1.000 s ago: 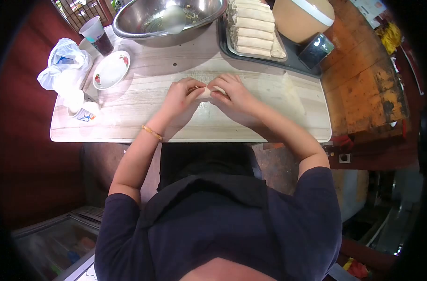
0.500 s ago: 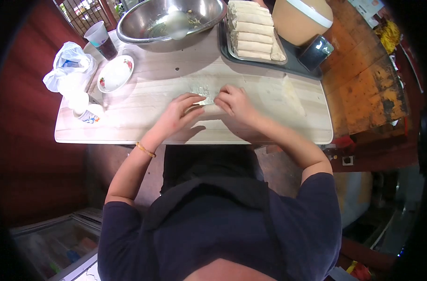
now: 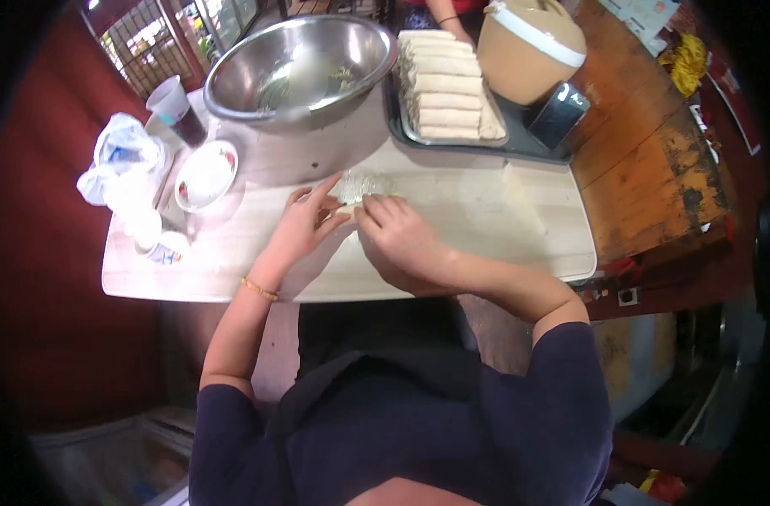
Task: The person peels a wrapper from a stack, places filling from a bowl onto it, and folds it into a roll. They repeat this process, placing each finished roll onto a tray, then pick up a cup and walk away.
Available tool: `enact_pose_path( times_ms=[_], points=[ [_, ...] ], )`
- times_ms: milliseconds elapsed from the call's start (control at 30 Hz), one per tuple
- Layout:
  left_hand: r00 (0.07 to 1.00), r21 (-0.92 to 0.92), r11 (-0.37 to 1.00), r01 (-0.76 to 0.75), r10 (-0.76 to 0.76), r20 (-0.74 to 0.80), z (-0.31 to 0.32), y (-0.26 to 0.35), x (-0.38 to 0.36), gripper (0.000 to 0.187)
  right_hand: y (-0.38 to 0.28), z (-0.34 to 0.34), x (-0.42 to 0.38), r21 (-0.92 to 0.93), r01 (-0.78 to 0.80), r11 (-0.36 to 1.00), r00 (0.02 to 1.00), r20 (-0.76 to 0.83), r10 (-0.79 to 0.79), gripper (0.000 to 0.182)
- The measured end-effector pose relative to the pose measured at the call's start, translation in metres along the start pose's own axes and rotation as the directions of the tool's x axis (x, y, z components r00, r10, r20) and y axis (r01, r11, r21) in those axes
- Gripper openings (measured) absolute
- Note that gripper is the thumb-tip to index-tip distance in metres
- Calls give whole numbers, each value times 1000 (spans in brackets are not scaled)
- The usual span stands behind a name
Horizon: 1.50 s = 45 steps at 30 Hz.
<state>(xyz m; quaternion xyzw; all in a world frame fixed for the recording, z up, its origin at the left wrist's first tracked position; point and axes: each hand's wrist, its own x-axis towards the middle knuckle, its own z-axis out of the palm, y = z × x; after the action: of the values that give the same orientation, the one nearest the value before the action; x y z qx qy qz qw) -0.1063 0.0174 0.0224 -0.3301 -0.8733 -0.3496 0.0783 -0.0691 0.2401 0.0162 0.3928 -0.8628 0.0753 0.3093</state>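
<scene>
A pale spring roll (image 3: 348,208) lies between my hands on the pale wooden table, mostly covered by fingers. My left hand (image 3: 303,226) grips its left end, thumb on the near side and forefinger stretched beyond it. My right hand (image 3: 399,236) curls over the roll from the right, palm down, hiding most of that side. Just beyond my fingers, a wet, shiny patch of thin wrapper (image 3: 361,185) lies flat. Farther off, similar rolls (image 3: 449,84) are stacked on a metal tray (image 3: 496,144).
A large steel bowl (image 3: 220,108) holds some filling. At left are a flowered plate (image 3: 206,177), a plastic cup (image 3: 178,110), a plastic bag (image 3: 123,156) and a mug (image 3: 167,248). A phone (image 3: 559,115) leans near a beige jug (image 3: 528,51). Another person's arm (image 3: 445,15) shows behind the tray.
The view has tilted up, so the table sits lower in it. My right hand has shifted left over the roll, and my left hand has turned at its end. The other person's arm shows more.
</scene>
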Motion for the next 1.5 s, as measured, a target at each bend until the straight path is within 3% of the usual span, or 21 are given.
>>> enact_pose_path(
  times_ms=[100,167,200,233,300,333,400,500,567,633,700,800,867,1067,1400,1500],
  points=[
    [993,41,997,-65,68,-96,-5,-8,22,63,9,2,11,-54,2,999,1000,-22,-3,31],
    [964,-116,967,225,-238,-118,-19,7,39,62,14,-3,21,137,-105,985,970,232,72,31],
    [966,-98,989,112,-131,-222,-18,2,47,58,17,-8,25,174,-85,981,975,219,45,31],
    [966,-98,990,100,-120,-228,-16,-3,56,58,21,-4,26,163,-82,983,976,215,45,31],
    [901,-147,988,-39,-29,-433,-9,-9,71,51,30,7,26,56,3,998,969,248,-17,28],
    [898,-152,987,-48,-24,-440,-6,-11,75,51,37,6,29,45,8,999,968,251,-19,28],
    [829,-188,981,-40,-72,-555,4,-14,78,45,56,-4,34,-158,58,986,974,225,-21,26],
    [839,-59,997,-58,16,-544,15,-28,72,43,122,-39,66,-335,62,940,997,70,-41,34],
    [860,-33,999,-39,17,-509,15,-27,70,43,160,-70,100,-465,-85,882,996,-25,82,23],
    [897,73,994,-81,104,-431,18,-37,71,43,219,-76,127,-570,-146,808,989,-56,139,14],
    [902,64,995,-82,101,-419,15,-34,70,43,280,-66,142,-566,-129,814,991,-51,122,13],
    [905,53,995,-86,100,-413,13,-35,71,43,342,-49,152,-463,-109,880,988,49,148,15],
    [899,53,995,-83,98,-427,13,-37,70,43,367,-35,158,-197,-262,945,924,233,304,22],
    [920,30,997,-77,83,-383,12,-33,70,42,368,-28,177,7,-360,933,819,481,312,33],
    [926,-57,997,-58,32,-377,13,-32,70,41,374,-30,177,95,-416,904,761,580,289,36],
    [930,-95,995,-32,-5,-366,14,-31,68,41,374,-33,176,130,-500,856,724,606,331,33]
  ],
)
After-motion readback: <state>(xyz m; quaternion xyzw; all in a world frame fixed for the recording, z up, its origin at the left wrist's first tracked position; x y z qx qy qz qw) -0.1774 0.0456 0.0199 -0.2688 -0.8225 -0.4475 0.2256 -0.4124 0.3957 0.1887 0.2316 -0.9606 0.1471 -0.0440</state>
